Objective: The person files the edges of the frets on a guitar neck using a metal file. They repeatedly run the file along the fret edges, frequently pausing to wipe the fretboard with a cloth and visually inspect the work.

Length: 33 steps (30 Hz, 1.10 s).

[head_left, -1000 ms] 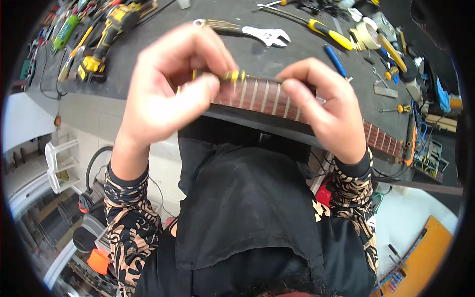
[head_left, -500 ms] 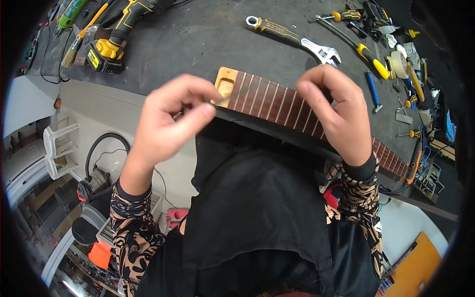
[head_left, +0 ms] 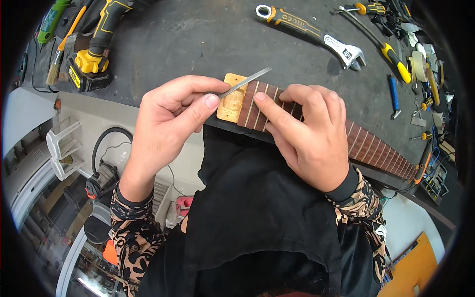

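Observation:
My left hand [head_left: 170, 109] pinches a thin flat grey metal file [head_left: 252, 77] between thumb and forefinger. The file's free end points up and right, passing above the pale wooden end of a guitar neck [head_left: 229, 115]. My right hand [head_left: 311, 133] grips the neck over its dark brown fretboard [head_left: 373, 146], one finger stretched across the frets and others curled toward the far edge. Part of the fretboard is hidden under that hand. The neck lies slanted along the front edge of the workbench, its far end down to the right.
On the dark workbench [head_left: 188, 44] lie an adjustable wrench [head_left: 302, 29], a yellow cordless tool [head_left: 91, 62], and a brush [head_left: 58, 62]. Screwdrivers, a blue-handled tool [head_left: 394, 94] and a tape roll [head_left: 418, 64] crowd the right side. A black hose [head_left: 99, 148] curves below at left.
The file has swung up and now shows clearly over the neck's pale end. My right hand has moved left and down onto the fretboard. The bench view has shifted slightly.

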Motion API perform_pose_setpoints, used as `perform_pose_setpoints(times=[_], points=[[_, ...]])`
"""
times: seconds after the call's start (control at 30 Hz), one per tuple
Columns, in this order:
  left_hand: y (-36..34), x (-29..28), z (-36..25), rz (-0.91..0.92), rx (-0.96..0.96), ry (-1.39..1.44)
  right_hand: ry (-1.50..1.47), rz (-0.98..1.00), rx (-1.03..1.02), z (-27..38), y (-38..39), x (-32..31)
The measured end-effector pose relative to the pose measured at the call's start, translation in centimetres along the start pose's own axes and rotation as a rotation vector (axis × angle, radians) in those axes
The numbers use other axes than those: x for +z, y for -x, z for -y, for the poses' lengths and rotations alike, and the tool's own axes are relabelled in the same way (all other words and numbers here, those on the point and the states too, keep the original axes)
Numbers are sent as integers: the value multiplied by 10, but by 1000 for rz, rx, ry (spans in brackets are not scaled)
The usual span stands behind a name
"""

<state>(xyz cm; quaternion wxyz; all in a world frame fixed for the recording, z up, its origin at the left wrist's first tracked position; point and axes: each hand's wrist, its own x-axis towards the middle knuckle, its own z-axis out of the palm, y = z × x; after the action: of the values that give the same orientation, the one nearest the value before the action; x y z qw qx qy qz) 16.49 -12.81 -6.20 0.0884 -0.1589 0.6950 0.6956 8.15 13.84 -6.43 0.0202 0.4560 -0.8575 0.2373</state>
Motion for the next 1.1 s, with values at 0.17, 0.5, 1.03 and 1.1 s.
perform_pose_setpoints(times=[0.17, 0.5, 1.03, 1.1], points=[[8, 1, -3, -19, 0, -61, 8, 4, 24, 0, 3, 0], [-11, 7, -11, 62, 510, -724, -9, 14, 9, -1, 3, 0], [25, -1, -2, -97, 168, -379, -35, 22, 4, -4, 4, 0], [18, -1, 6, -88, 321, -459, -25, 23, 9, -3, 3, -1]])
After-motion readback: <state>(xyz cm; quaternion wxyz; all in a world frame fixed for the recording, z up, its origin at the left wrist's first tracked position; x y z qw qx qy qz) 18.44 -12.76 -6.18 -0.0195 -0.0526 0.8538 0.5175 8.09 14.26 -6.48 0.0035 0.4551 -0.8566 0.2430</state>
